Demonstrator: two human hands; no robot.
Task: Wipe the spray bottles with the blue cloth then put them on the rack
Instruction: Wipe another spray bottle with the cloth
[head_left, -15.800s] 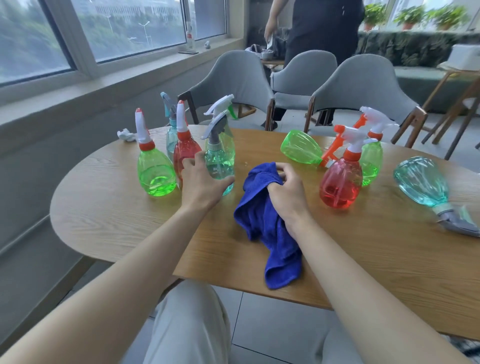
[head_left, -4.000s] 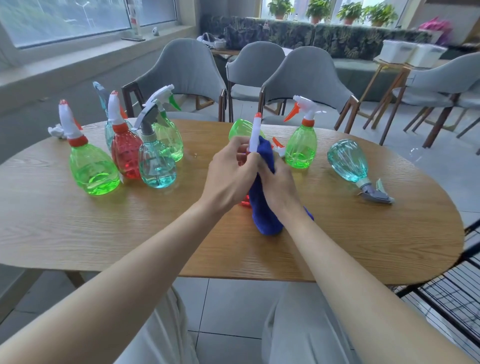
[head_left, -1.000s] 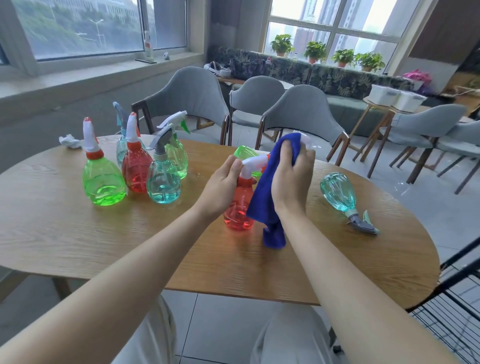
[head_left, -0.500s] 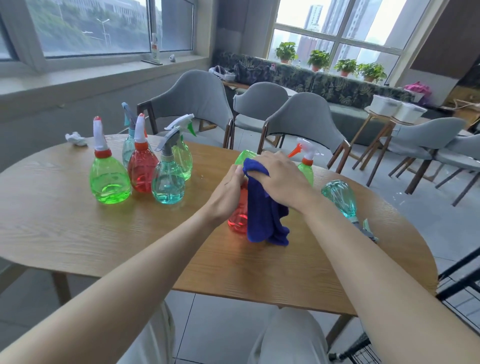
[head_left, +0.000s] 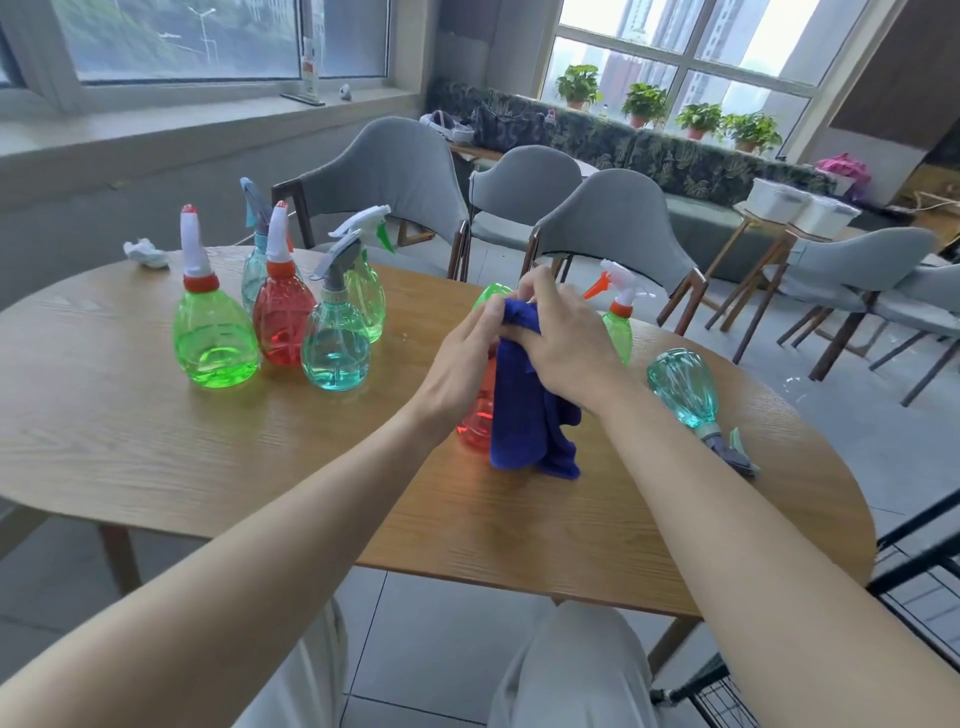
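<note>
Red translucent plastic spray bottle (head_left: 475, 426) on oval wooden table (head_left: 156, 457), centre. Left hand (head_left: 457, 364) grips its upper body; right hand (head_left: 561, 338) clamped on blue microfibre cloth (head_left: 519, 410) over spray head. Risk: squeeze through cloth could press trigger, spray; hard rubbing could tip bottle. Bottle upright, long axis vertical; nozzle direction hidden under cloth.

Left hand (head_left: 462, 364) grips the red bottle (head_left: 475, 426) on its left flank. Right hand (head_left: 563, 338) clasps the blue cloth (head_left: 519, 415) over the bottle's top (fingers curled).
</note>
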